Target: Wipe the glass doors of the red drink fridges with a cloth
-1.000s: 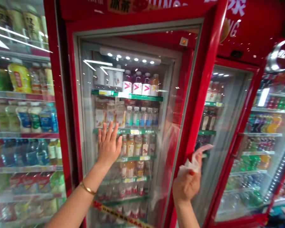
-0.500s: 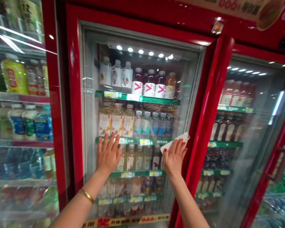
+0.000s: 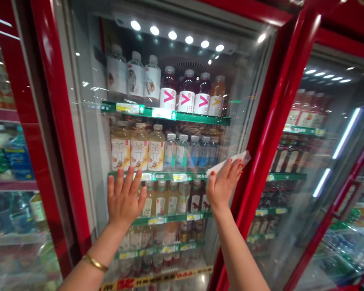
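My left hand (image 3: 123, 198) lies flat with its fingers spread on the glass door (image 3: 242, 89) of a red-framed drinks fridge. A gold bangle (image 3: 95, 263) circles that wrist. Close to the door's right edge, my right hand (image 3: 223, 184) presses a folded white cloth (image 3: 245, 157) against the glass. The cloth sticks out above and to the right of the fingers, and my palm hides part of it. Behind the glass, tea bottles (image 3: 138, 151) stand just above my left fingertips.
Bottles with pink-marked labels (image 3: 186, 97) stand on the upper shelf (image 3: 200, 118) inside. To the right, a red door frame (image 3: 276, 133) borders another glass-fronted fridge with a handle (image 3: 347, 200). More shelved drinks (image 3: 20, 157) are at the left.
My view has come closer to the door and tilted, so the shelves look larger. My right hand and the cloth sit slightly higher in the view; my left hand has shifted left in it.
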A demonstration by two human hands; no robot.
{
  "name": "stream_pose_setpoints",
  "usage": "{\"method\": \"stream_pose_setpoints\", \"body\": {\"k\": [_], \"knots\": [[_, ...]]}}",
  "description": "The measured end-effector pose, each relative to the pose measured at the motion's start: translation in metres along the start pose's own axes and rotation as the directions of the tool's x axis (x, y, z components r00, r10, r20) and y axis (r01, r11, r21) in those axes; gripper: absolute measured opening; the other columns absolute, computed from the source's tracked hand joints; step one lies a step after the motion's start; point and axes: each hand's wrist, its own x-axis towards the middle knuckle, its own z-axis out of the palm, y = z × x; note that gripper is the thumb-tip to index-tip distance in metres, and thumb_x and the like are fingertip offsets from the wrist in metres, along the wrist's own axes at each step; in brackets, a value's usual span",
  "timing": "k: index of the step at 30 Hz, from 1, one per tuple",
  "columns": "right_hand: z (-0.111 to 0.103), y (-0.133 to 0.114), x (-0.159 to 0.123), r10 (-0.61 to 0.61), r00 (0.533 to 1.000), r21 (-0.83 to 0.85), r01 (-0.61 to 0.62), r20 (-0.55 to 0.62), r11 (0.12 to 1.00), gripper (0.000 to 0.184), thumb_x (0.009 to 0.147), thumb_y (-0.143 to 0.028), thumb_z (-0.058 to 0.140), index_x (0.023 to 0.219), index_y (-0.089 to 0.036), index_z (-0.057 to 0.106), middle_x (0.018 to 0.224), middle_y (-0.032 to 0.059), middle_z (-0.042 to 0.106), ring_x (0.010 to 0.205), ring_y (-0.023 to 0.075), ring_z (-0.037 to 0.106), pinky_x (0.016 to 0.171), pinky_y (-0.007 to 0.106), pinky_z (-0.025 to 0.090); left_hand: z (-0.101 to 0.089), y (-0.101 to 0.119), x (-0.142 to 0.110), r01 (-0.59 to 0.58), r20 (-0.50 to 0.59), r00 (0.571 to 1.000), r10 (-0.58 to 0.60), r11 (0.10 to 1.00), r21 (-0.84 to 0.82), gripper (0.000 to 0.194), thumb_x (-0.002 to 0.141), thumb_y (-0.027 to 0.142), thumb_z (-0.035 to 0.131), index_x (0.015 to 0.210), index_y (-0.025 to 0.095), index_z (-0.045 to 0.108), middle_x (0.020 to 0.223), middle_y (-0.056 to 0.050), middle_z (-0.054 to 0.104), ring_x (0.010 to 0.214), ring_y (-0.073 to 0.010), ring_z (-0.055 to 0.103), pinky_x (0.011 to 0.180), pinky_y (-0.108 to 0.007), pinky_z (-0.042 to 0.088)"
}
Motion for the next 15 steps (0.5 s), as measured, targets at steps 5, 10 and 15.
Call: {"method": "stream_pose_setpoints", "body": {"k": [5, 10, 15], "knots": [[0.005, -0.051, -0.022, -0.381, 0.919, 0.053, 0.377, 0.104, 0.925, 0.087, 0.106, -0.037, 0.052, 0.18, -0.016, 0.011, 0.187, 0.0152, 0.013, 0.175, 0.036, 0.007, 0.137, 0.067, 0.028, 0.001, 0.0, 0.002, -0.045, -0.083, 0.996, 0.044, 0.999, -0.016, 0.085, 0.105, 0.031, 0.062, 0.178, 0.028, 0.019, 0.182, -0.006, 0.03, 0.174, -0.0235, 0.013, 0.144, -0.05, 0.008], [-0.004, -0.024, -0.059, -0.381, 0.921, 0.026, 0.38, 0.075, 0.925, 0.09, 0.105, -0.036, 0.054, 0.18, -0.016, 0.008, 0.188, 0.0125, 0.0, 0.175, 0.0355, 0.003, 0.136, 0.067, 0.03, -0.012, -0.015, -0.006, -0.101, -0.108, 0.991, 0.08, 0.973, -0.207, 0.085, 0.105, 0.026, 0.059, 0.178, 0.024, 0.017, 0.183, -0.01, 0.027, 0.172, -0.0238, 0.024, 0.142, -0.048, 0.021], [0.011, -0.07, 0.005, -0.167, 0.985, 0.028, 0.166, 0.042, 0.986, 0.098, 0.104, -0.041, 0.053, 0.178, -0.011, -0.004, 0.186, 0.0205, -0.011, 0.173, 0.0484, -0.005, 0.13, 0.083, 0.024, -0.017, -0.026, -0.013, 0.076, -0.219, 0.966, -0.135, 0.963, -0.259, 0.077, 0.109, 0.025, 0.046, 0.179, 0.02, 0.014, 0.187, -0.011, 0.015, 0.174, -0.024, 0.015, 0.143, -0.046, 0.016]]}}
